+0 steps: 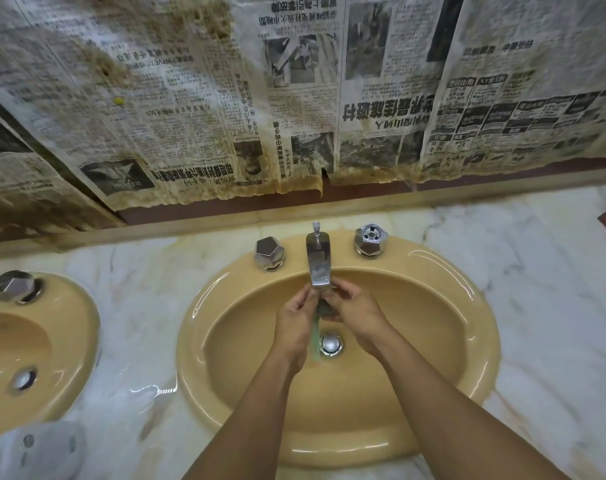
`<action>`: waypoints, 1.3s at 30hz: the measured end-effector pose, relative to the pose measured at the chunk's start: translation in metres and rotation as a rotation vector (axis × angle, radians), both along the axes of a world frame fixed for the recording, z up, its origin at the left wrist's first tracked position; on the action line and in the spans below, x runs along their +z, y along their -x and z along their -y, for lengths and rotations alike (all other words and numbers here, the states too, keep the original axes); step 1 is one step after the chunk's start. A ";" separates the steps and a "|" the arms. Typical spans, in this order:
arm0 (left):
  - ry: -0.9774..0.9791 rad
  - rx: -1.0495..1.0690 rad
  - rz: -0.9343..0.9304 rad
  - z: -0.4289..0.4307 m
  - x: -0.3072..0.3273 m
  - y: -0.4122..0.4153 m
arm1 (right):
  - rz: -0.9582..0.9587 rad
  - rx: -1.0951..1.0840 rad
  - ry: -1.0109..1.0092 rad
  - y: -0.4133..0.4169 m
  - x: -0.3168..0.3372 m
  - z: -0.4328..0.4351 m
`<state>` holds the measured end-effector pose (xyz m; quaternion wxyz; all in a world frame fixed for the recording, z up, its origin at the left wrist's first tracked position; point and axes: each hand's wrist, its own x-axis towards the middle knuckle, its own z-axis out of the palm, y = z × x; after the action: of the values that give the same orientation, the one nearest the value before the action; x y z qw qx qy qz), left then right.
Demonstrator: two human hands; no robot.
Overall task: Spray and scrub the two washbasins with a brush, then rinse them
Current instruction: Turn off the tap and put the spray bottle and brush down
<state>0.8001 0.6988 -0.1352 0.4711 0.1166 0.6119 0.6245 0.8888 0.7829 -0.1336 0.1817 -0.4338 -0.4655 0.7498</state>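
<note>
Under the tap point(318, 261), the left grip point(296, 320) and right grip point(357, 317) both clamp the brush point(324, 308) over the basin point(419, 341) mid-tabletop. Probably rinsing, late on; the left-edge basin point(52, 341) looks wet, but whether it's finished is unclear.

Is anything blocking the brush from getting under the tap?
Nothing visible is. The left hand and right hand hold the brush right below the tap spout, inside the washbasin.

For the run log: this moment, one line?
left hand + right hand: hold green-handled brush | under chrome spout | over tan oval ceramic basin
</note>
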 end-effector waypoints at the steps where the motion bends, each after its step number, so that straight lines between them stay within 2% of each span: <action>1: -0.006 -0.011 -0.035 0.002 0.004 0.003 | -0.034 -0.012 0.027 0.003 -0.001 -0.001; 7: -0.002 -0.138 -0.248 0.018 0.004 0.016 | -0.214 -0.122 0.196 -0.005 -0.004 0.000; 10: -0.001 -0.146 -0.240 0.026 0.001 0.012 | -0.181 -0.084 0.175 -0.016 -0.008 0.007; 18: 0.058 0.055 -0.281 0.031 -0.002 -0.001 | -0.043 -0.001 -0.053 -0.021 -0.003 0.013; 22: 0.090 0.074 -0.274 0.026 -0.001 0.003 | -0.008 0.020 -0.132 -0.016 0.000 0.014; 28: 0.118 -0.021 -0.240 0.015 0.007 0.005 | 0.060 -0.144 -0.123 -0.017 0.002 0.011; 35: 0.123 -0.036 -0.237 0.012 0.007 0.012 | -0.033 -0.127 -0.083 -0.026 0.009 0.013; 39: 0.111 -0.078 -0.249 0.015 0.008 0.015 | -0.054 -0.003 -0.084 -0.024 0.009 0.012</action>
<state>0.7849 0.6842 -0.1275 0.4214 0.1908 0.6941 0.5516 0.9126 0.7705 -0.1250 0.2135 -0.4061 -0.4908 0.7407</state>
